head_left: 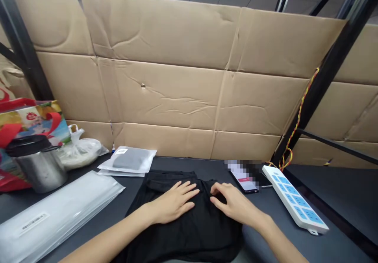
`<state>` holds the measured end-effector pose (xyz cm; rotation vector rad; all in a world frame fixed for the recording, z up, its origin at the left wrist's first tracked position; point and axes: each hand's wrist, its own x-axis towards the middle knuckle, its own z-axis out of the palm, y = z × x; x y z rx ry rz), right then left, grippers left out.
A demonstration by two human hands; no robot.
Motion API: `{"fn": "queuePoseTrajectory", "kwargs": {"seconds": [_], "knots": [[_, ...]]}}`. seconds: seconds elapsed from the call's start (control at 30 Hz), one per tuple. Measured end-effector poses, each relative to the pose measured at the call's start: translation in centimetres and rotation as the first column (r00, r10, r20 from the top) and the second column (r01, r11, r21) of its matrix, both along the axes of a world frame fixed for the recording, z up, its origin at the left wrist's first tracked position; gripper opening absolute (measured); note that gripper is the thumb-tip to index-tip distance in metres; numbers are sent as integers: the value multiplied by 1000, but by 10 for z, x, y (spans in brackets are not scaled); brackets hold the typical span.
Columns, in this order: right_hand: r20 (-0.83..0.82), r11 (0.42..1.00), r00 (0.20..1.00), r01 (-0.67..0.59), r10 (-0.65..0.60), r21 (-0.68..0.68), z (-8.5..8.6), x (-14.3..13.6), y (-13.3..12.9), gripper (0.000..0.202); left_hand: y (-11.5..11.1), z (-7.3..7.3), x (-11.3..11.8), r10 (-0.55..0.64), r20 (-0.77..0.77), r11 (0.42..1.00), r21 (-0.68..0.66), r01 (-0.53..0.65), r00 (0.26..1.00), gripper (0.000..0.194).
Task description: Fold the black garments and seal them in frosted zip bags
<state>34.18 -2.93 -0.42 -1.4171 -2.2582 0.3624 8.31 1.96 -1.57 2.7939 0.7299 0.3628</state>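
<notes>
A black cloth garment (203,235) lies spread on the dark table in front of me, its upper edge uneven and partly folded over. My left hand (174,202) rests flat on its upper middle, palm down with fingers stretched to the right. My right hand (233,202) is over the garment's upper right part. Its fingers are curved, and a gap shows between thumb and forefinger with black cloth behind it. No held thing is visible in either hand. The lower edge of the garment runs close to the bottom of the view.
Clear plastic packages (65,212) are stacked at left, with smaller packets (130,160) behind. A steel mug (38,164), a knotted plastic bag (81,149) and a colourful carrier bag (35,117) stand far left. Right are a phone (243,178) and a power strip (295,200). Cardboard (171,93) walls the back.
</notes>
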Motion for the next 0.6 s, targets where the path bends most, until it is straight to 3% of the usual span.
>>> {"fn": "queuePoseTrajectory", "kwargs": {"seconds": [0.17, 0.3, 0.43, 0.53, 0.6], "knots": [[-16, 947, 992, -124, 125, -297, 18, 16, -24, 52, 3, 12, -62, 213, 56, 974, 63, -216, 975, 34], [10, 925, 990, -129, 142, -358, 10, 20, -36, 58, -1, 4, -110, 349, 42, 936, 32, -350, 936, 32], [18, 930, 993, -104, 117, -351, 7, 19, -38, 46, -17, 11, -116, 346, 6, 938, -43, -345, 938, 35], [1, 918, 993, -107, 117, -381, 13, 21, -36, 40, -39, 32, -108, 328, -7, 934, -146, -326, 945, 27], [-18, 910, 992, -119, 122, -396, 17, 23, -35, 35, -55, 46, -106, 242, -73, 926, -281, -253, 967, 29]]}}
